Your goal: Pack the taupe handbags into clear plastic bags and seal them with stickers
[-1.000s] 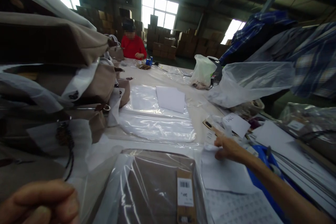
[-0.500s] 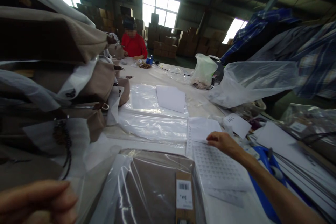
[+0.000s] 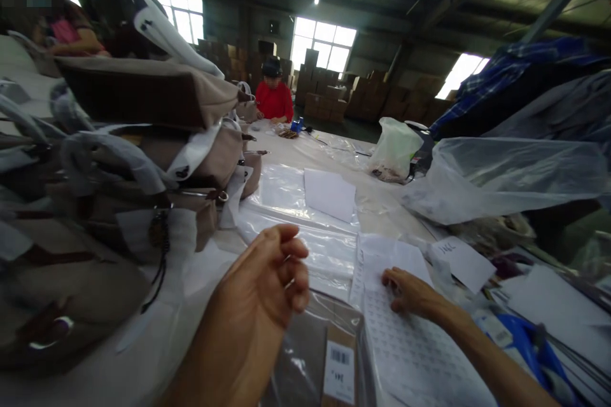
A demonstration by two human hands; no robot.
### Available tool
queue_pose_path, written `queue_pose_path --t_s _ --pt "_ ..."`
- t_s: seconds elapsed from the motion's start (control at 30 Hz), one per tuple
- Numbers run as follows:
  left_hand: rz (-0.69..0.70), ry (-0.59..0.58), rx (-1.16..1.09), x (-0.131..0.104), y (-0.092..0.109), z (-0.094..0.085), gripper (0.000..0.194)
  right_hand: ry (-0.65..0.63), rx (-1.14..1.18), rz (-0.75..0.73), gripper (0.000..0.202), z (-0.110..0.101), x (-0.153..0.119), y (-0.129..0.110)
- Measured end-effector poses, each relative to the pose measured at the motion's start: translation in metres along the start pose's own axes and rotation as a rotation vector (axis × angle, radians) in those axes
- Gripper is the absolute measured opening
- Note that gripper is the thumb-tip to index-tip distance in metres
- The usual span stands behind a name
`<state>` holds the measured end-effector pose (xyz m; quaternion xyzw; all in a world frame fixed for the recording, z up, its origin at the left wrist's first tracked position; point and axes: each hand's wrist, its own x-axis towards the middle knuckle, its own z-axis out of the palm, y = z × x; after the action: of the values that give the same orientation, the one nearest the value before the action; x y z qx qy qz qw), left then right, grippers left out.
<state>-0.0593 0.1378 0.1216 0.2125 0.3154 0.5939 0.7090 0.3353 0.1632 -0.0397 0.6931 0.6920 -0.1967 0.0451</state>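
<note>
Resting its bent fingers on a printed sheet (image 3: 396, 350), the right hand (image 3: 405, 292) is just right of the wrapped brown package (image 3: 300, 356); whether it pinches the paper, I cannot tell. Above the package's left side hangs the left hand (image 3: 267, 280), fingers loosely curled and slightly apart. Clear plastic bags (image 3: 329, 251) lie beyond the package on the tabletop (image 3: 296, 156).

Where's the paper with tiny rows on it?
In the head view, the printed sheet lies just right of the plastic-wrapped bundle, with the right hand over it.
</note>
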Motion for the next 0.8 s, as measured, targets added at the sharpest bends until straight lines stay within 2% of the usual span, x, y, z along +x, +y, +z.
queue_pose_path --t_s 0.07,0.13,0.23,0.3,0.4,0.47,0.67,0.8 --pt "-0.041 -0.075 -0.067 0.021 -0.012 0.036 0.011 -0.024 0.023 -0.012 0.036 -0.002 0.003 0.0" --pt "-0.025 -0.174 -0.009 0.048 -0.026 0.066 0.007 -0.035 0.052 -0.016 0.03 -0.002 0.004 0.0" --pt "-0.092 -0.367 0.31 0.087 -0.058 0.098 0.006 -0.036 0.114 -0.009 0.026 -0.001 0.006 0.002" --pt "-0.13 -0.529 0.663 0.106 -0.087 0.108 0.009 -0.037 0.176 -0.01 0.021 -0.001 0.006 0.003" --pt "-0.136 -0.756 1.165 0.119 -0.131 0.108 0.008 -0.056 0.295 -0.01 0.011 -0.002 0.006 0.007" --pt "-0.134 -0.839 1.33 0.122 -0.157 0.101 0.003 -0.07 0.369 -0.004 0.008 -0.006 0.005 0.009" --pt "-0.151 -0.963 1.549 0.135 -0.211 0.081 0.018 -0.051 0.527 -0.028 0.011 -0.021 0.002 0.014" --pt "-0.255 -0.953 1.582 0.148 -0.231 0.074 0.008 -0.009 0.585 -0.021 0.012 -0.021 -0.003 0.01"
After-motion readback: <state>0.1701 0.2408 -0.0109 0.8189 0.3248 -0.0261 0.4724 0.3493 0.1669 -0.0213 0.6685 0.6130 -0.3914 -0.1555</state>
